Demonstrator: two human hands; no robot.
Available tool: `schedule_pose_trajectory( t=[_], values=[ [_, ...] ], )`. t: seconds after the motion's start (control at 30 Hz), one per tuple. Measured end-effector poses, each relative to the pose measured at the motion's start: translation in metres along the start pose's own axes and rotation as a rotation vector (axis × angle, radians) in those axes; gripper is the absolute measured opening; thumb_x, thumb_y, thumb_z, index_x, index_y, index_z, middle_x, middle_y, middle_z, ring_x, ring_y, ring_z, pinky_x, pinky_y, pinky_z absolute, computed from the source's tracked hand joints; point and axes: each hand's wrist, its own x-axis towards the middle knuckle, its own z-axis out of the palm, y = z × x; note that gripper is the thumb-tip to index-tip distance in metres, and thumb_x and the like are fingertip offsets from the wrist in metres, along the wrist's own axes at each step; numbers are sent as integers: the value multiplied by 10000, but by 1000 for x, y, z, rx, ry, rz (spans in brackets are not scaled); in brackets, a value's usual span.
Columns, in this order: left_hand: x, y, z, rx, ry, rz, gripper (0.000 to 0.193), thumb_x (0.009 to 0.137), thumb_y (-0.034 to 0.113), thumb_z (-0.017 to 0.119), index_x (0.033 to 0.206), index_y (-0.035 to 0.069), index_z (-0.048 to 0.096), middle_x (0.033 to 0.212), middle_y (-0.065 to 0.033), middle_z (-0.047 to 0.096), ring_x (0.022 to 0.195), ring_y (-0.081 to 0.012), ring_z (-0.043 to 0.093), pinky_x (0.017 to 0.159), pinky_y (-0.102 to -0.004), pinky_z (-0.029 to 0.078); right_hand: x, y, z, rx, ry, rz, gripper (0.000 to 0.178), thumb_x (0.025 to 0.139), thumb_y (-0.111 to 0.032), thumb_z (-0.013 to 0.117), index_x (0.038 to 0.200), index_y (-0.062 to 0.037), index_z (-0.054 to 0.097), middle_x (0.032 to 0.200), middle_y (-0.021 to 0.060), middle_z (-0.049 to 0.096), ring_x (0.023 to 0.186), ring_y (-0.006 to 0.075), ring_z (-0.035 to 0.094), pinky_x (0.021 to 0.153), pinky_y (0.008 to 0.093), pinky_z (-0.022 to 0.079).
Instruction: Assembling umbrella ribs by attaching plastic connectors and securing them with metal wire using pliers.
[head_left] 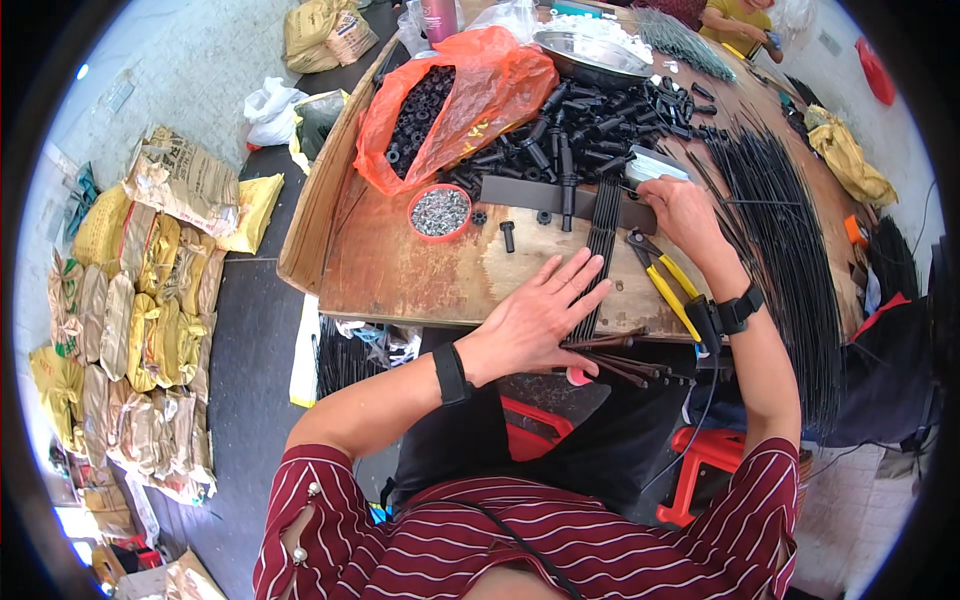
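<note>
My left hand [535, 318] lies flat and open at the table's front edge, fingers apart, its fingertips touching or beside a bundle of thin black rods [603, 232]. My right hand [682, 212] is at the bundle's far end, thumb and fingers pinched together; what they hold is too small to make out. Under the rods runs a dark flat strip [515, 192]. A black plastic tube [567, 185] lies across the strip. Pliers with yellow handles [668, 285] rest between the rods and my right wrist. Several brown-tipped rods [625, 368] stick out past the edge by my left thumb.
A red bowl of small metal parts [440, 213], an orange-red bag [500, 75] of black nuts and a heap of black plastic parts [590, 125] cover the far side. Long black rods [775, 220] lie right. Wrapped packages [145, 310] sit left; another person [740, 22] is far right.
</note>
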Motion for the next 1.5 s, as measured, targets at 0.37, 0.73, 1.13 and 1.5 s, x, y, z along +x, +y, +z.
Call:
schedule_pose_trajectory(
  t=[0.37, 0.73, 1.13, 1.5],
  values=[
    [-1, -1, 2, 7, -23, -8, 979, 645, 470, 736, 1372, -39, 323, 1469, -218, 273, 1397, -333, 220, 1136, -452, 213, 4, -3, 0, -49, -15, -59, 176, 814, -40, 523, 883, -32, 684, 793, 150, 635, 757, 343, 625, 687, 422, 497],
    [0, -3, 6, 67, 19, 26, 1031, 659, 635, 646, 1352, -64, 342, 1456, -212, 302, 1389, -318, 245, 1123, -453, 232, 6, -6, 1, 3, -2, -80, 118, 813, -37, 536, 862, -13, 640, 793, 149, 630, 771, 341, 623, 690, 424, 495],
    [0, -2, 5, -6, 47, 27, 1023, 607, 515, 729, 1354, -63, 337, 1456, -216, 301, 1388, -323, 249, 1124, -450, 241, 6, -11, 0, 19, -26, -56, 105, 789, 8, 550, 876, 5, 608, 786, 177, 637, 758, 351, 622, 677, 408, 487],
    [-1, -2, 3, -7, 22, 34, 1021, 580, 435, 779, 1355, -62, 336, 1454, -219, 301, 1387, -330, 249, 1125, -453, 240, 7, -15, 0, 64, 8, -78, 126, 801, -4, 568, 923, -2, 600, 816, 171, 644, 782, 341, 627, 689, 392, 496]
  ],
)
